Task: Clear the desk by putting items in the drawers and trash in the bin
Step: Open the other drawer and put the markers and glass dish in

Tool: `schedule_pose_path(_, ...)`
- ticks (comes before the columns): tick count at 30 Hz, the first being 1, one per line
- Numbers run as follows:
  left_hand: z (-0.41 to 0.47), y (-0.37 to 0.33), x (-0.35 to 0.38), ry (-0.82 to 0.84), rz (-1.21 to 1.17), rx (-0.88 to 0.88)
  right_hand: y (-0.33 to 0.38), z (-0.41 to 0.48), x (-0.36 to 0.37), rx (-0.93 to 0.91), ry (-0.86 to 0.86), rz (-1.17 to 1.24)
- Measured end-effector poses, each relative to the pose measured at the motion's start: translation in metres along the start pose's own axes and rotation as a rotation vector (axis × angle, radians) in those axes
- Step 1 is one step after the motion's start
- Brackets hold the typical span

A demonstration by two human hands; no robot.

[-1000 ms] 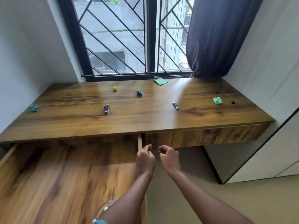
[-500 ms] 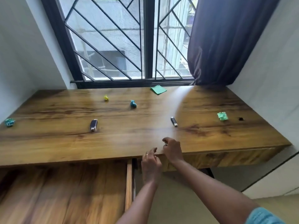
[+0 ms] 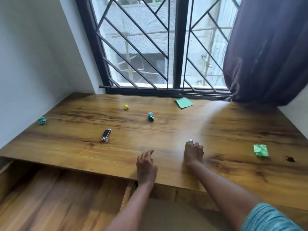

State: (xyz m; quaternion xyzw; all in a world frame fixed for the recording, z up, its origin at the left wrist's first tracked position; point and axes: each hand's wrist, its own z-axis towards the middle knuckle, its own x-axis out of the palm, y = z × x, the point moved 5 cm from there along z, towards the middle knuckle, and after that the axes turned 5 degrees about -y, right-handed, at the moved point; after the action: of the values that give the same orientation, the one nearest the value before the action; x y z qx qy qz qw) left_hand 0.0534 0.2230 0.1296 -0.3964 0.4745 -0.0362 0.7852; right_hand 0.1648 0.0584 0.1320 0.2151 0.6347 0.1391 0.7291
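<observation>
Big slab of a wooden tabletop (image 3: 166, 130), glossy brown grain with dark streaks, wedged between white walls under a window with a black diagonal grille (image 3: 133, 47). A dark purple curtain (image 3: 270, 50) bunches at the back right corner. A matching wood drawer (image 3: 50, 197) stands open below the front left edge.

Left hand (image 3: 146, 165) is over the front edge, fingers loosely curled, nothing in it. Right hand (image 3: 193, 154) curls its fingers round a small flash drive (image 3: 191, 141) mid-tabletop, silver tip poking out.

Smaller stuff:
- a flat green paper square (image 3: 184, 102) at the back edge
- a crumpled green wad (image 3: 260, 150) near the right edge
- a black flash drive (image 3: 106, 134) left of centre
- a teal paper ball (image 3: 150, 116) in the middle
- a second teal ball (image 3: 42, 120) at the left edge
- a yellow scrap (image 3: 126, 106)
</observation>
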Motion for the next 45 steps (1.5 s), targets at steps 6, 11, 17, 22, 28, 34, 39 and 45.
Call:
schedule_pose_path(6, 0.033, 0.008, -0.013, -0.075, 0.107, -0.032, 0.023, 0.011, 0.017, -0.115, 0.087, 0.137)
schedule_pose_path(11, 0.093, 0.049, -0.039, -0.113, 0.250, -0.167, 0.059, 0.012, 0.036, -0.321, 0.116, 0.152)
schedule_pose_path(17, 0.169, 0.105, -0.061, -0.070, 0.417, -0.442, 0.090, 0.009, 0.053, -0.444, 0.027, 0.231)
schedule_pose_path(22, 0.204, 0.133, -0.055, 0.011, 0.500, -0.478, 0.100, 0.014, 0.065, -0.464, 0.011, 0.256)
schedule_pose_path(28, 0.200, 0.150, -0.033, -0.109, 0.437, -0.512, 0.102, 0.006, 0.072, -0.358, 0.047, 0.289)
schedule_pose_path(34, 0.180, 0.152, -0.038, -0.160, 0.297, -0.444, 0.101, -0.025, 0.062, -0.393, 0.019, 0.258)
schedule_pose_path(39, 0.134, 0.140, -0.066, -0.163, 0.207, -0.286, 0.097, -0.065, 0.047, -0.478, -0.015, 0.221)
schedule_pose_path(45, 0.053, 0.143, -0.117, -0.179, 0.157, -0.157, 0.097, -0.132, 0.025, -0.535, -0.002, 0.256)
